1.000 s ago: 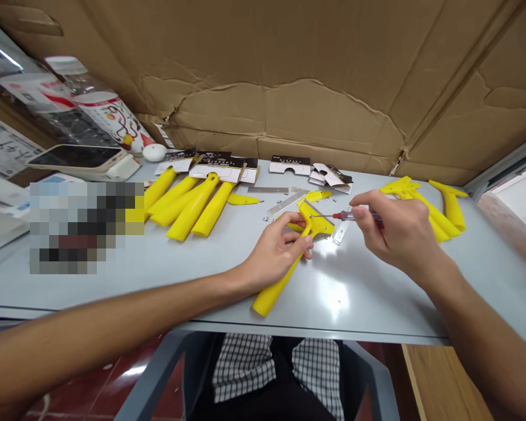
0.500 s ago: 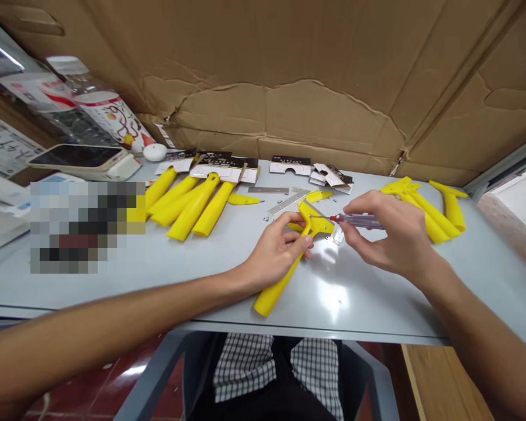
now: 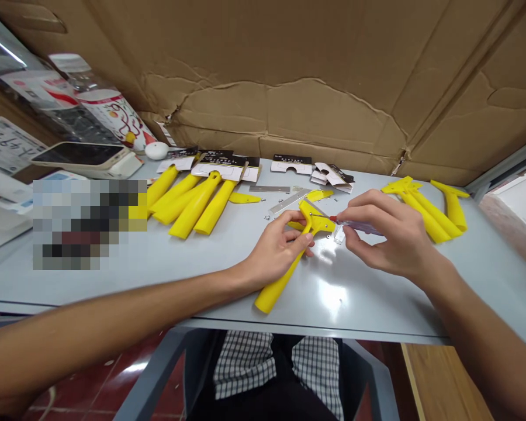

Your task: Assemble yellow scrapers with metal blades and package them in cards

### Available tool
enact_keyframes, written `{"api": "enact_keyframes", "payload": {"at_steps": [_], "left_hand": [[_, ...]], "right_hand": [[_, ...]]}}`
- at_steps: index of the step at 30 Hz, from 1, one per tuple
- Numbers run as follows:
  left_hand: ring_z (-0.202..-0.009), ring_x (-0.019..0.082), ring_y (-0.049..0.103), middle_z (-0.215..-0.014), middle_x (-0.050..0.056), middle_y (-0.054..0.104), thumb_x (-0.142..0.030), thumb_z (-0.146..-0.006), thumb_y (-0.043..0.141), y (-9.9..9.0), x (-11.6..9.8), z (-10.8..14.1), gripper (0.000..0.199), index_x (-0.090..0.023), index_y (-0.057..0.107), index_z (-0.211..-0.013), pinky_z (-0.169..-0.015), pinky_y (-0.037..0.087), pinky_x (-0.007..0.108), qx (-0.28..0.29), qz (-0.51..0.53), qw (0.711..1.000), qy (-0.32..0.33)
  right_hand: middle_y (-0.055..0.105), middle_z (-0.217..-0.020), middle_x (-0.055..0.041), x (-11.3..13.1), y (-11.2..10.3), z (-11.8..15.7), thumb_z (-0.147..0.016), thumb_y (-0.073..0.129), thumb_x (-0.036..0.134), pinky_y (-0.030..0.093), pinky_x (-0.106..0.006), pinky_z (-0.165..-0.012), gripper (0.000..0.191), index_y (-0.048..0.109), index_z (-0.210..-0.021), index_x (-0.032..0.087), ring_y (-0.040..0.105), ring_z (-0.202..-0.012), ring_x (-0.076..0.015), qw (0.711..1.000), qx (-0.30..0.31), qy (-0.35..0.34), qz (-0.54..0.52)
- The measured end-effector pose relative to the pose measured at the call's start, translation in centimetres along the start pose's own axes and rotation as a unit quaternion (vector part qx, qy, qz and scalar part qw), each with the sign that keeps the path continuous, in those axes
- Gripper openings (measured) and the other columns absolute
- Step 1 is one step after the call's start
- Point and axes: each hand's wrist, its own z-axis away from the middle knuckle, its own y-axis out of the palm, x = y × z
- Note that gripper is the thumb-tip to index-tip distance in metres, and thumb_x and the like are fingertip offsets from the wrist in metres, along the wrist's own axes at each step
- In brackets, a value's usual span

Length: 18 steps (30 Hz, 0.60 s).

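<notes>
My left hand (image 3: 280,248) is closed around the neck of a yellow plastic scraper (image 3: 277,286), its handle slanting down toward the table's front edge. In my right hand (image 3: 388,234) is a screwdriver (image 3: 362,225) with a clear handle and red collar. Its thin shaft reaches left to a screw on the scraper's head; whether the tip sits in the screw is too small to tell. Metal blades (image 3: 289,202) and several small screws lie just behind the scraper, along with a loose yellow head piece (image 3: 322,195).
Several yellow scrapers with card tags (image 3: 213,204) lie at the left, and yellow handles (image 3: 425,216) at the right. Card tags (image 3: 291,164) rest along the cardboard wall (image 3: 333,111). A phone (image 3: 81,155), bottles (image 3: 109,111) and a blurred-out patch occupy the left side.
My right hand and the screwdriver have turned slightly, with the handle now more hidden by the fingers. The left hand keeps the scraper in nearly the same place.
</notes>
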Motion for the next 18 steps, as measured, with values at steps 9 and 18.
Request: {"api": "enact_keyframes", "payload": {"at_steps": [9, 18], "left_hand": [[-0.077, 0.016, 0.073, -0.106, 0.005, 0.069, -0.03, -0.097, 0.073, 0.08, -0.12, 0.11, 0.026, -0.022, 0.053, -0.111, -0.082, 0.062, 0.038, -0.006, 0.0, 1.0, -0.001], [-0.078, 0.019, 0.074, -0.099, 0.004, 0.07, -0.031, -0.098, 0.07, 0.14, -0.16, 0.18, 0.024, -0.022, 0.052, -0.109, -0.081, 0.061, 0.039, 0.002, 0.002, 1.0, 0.001]], "right_hand": [[0.082, -0.098, 0.0003, -0.46, -0.16, -0.19, -0.093, 0.065, 0.001, 0.063, -0.031, -0.069, 0.031, 0.074, -0.098, 0.03, 0.079, -0.083, -0.0184, 0.999, -0.018, -0.017, -0.045], [0.076, -0.076, 0.0004, -1.06, 0.34, 0.4, -0.107, 0.061, 0.02, 0.049, -0.031, -0.051, 0.012, 0.072, -0.112, 0.023, 0.068, -0.056, -0.0154, 0.997, -0.032, 0.011, 0.074]]}}
